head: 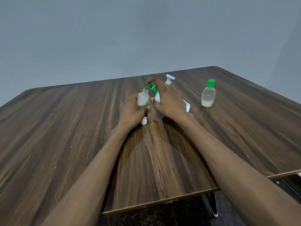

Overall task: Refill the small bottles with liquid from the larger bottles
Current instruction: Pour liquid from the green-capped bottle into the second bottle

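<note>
Small bottles wait on the brown wooden table [81, 128], and one of them is being filled. In the head view, the left hand [130, 110] wraps its fingers and thumb around a small clear bottle [143, 98] near the middle of the table. This bottle stands up straight with its top off, and a little yellow liquid sits at the bottom. Its white cap [144, 120] lies on the table just beside the left hand.

The right hand [167, 98] grips a bigger white bottle with a green pump top [154, 91]. It is tilted, and its green spout points down into the open mouth of the small bottle. The fingers curl over it and the thumb presses its side.

Behind the right hand, a white pump head [169, 79] pokes up from another bottle, mostly hidden.

Farther right, well apart from the hands, a second small bottle with a green cap [208, 95] stands alone. It holds some pale liquid.
</note>
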